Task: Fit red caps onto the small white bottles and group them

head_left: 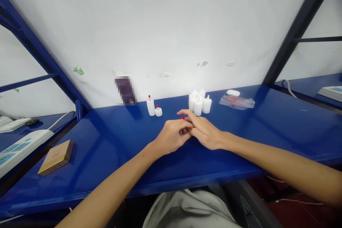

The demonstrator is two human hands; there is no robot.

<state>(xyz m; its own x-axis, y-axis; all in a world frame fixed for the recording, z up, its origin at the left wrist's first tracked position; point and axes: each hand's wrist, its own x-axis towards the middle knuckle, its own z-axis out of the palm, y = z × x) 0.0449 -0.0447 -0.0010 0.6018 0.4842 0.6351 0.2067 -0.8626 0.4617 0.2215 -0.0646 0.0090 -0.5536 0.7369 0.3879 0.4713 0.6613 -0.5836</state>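
My left hand [172, 136] and my right hand [205, 130] meet just above the middle of the table. The left fingers are curled closed against the right hand, and whatever they hold is hidden. On the right hand the index finger stretches out to the left, above the left fingertips; its thumb touches the left fingers. Small red caps [182, 117] peek out behind the fingers, and I cannot tell whether they are held or lying on the table. Beyond the right hand stands a cluster of white plastic bottles [197, 107] with nozzle tops.
Left of the hands stand a white bottle with a red tip [150, 107] and a shorter red-tipped piece [158, 111]. A clear plastic bag [237, 102] with red bits lies right, near a white oval case [233, 93]. A gold box [56, 157] lies left on the blue table [107, 156].
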